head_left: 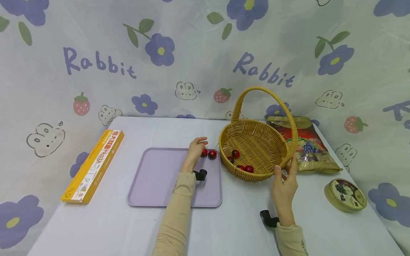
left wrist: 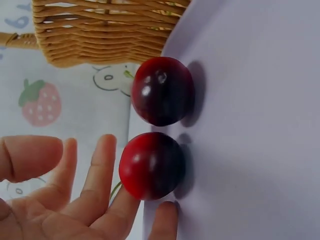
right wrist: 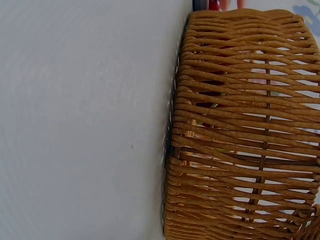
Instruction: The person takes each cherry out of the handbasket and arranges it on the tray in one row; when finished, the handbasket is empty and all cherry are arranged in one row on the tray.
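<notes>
At the right end of the lilac tray (head_left: 157,181), my left hand (head_left: 193,154) reaches beside two dark red cherries. In the left wrist view its fingers are spread and loosely bent. They lie close to the nearer cherry (left wrist: 152,166), partly behind it; the other cherry (left wrist: 163,91) sits just beyond. My right hand (head_left: 285,188) holds the wicker basket (head_left: 261,142) at its right front, by the foot of the tall handle, thumb on the rim. Several cherries (head_left: 249,169) lie inside the basket. The right wrist view shows the woven basket wall (right wrist: 245,125), without the right hand's fingers.
A yellow pasta box (head_left: 93,167) lies on the left of the white table. Behind the basket, to the right, is a fruit-printed bag (head_left: 309,145). A round tin (head_left: 346,195) stands at the right edge. A patterned curtain (head_left: 198,53) hangs behind the table.
</notes>
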The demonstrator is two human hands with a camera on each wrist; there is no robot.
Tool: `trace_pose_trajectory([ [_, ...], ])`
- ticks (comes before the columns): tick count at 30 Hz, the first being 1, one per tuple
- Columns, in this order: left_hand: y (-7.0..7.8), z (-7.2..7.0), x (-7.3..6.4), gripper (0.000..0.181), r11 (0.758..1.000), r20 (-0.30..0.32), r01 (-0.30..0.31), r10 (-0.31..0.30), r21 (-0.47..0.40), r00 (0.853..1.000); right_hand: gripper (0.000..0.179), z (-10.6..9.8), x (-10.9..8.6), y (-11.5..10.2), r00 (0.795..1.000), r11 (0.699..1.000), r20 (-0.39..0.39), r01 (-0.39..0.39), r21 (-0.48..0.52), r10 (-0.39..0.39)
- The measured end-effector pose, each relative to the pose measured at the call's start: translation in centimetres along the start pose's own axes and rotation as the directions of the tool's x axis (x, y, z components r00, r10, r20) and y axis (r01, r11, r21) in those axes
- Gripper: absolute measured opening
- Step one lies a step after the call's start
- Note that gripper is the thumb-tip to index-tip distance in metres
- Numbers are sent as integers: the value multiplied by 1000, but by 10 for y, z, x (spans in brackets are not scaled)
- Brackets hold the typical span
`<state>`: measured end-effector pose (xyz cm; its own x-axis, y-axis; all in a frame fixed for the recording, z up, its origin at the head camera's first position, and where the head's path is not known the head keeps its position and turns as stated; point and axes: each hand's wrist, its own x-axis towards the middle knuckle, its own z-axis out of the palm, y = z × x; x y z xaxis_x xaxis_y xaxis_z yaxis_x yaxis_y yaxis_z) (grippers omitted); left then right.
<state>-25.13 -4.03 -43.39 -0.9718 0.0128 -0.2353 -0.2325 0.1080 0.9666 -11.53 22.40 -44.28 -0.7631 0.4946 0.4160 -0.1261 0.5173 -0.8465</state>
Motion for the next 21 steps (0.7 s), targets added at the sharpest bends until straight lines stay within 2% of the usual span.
trace_pose_trajectory([
  [9,3,2,1,44,999,30,-40,40,2,999,64,-1,1,0,1000,1000,11,-8,7,8],
  [16,11,-4,-1,41,999,-35,-52,52,7,998,63,-2,0,0,1000,1000,12,-8,18,8],
  [18,17,-7,-4,40,998,-50,-61,60,-20,997,63,-2,0,1,1000,1000,13,-8,18,8],
  [21,29,-10,-8,39,992,-42,-67,63,-106,997,63,-1,1,1,1000,1000,13,-11,20,11],
])
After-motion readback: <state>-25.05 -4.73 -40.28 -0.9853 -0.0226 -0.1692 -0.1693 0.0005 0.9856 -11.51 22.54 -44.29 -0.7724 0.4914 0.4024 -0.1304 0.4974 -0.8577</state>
